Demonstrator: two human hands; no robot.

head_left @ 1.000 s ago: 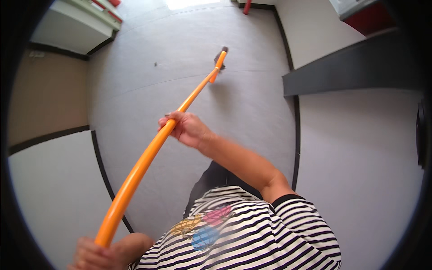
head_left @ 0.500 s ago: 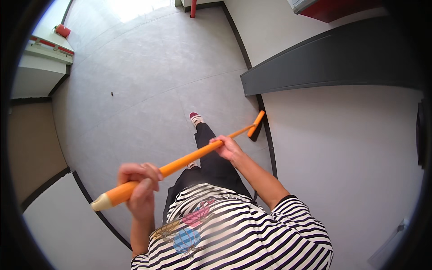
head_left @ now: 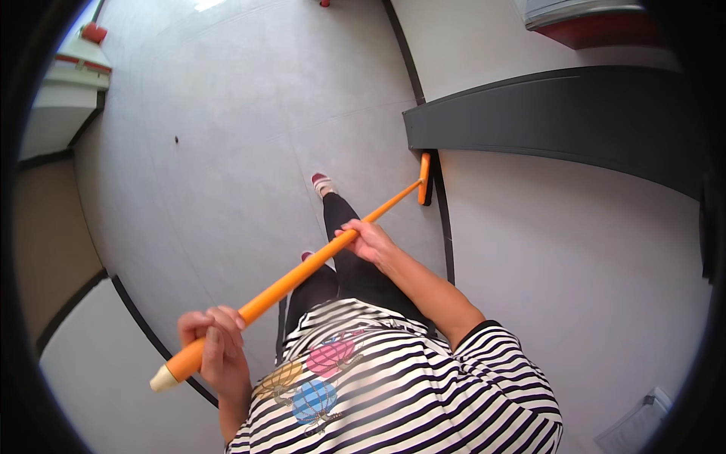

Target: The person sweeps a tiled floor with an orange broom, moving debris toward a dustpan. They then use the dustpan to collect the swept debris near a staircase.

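An orange broom (head_left: 291,281) slants across in front of me, from a pale end cap at lower left to its head at upper right. My left hand (head_left: 215,344) is closed around the thick upper part of the handle, close to the cap. Farther down, my right hand (head_left: 368,240) grips the handle with its fingers curled round it. The broom head (head_left: 424,180), orange with dark bristles, is down by the dark baseboard at the right wall, just below the corner of a dark grey panel.
The dark grey panel (head_left: 552,113) juts from the right wall. Above it hangs a red and grey box (head_left: 597,29). On the grey floor (head_left: 234,98) lies a small dark speck (head_left: 176,140). My shoe (head_left: 322,184) is left of the broom head. Low walls stand on the left.
The broom head has moved forward along the baseboard and turned more in line with it. Both hands keep their hold; my left hand has come a little lower and toward the left.
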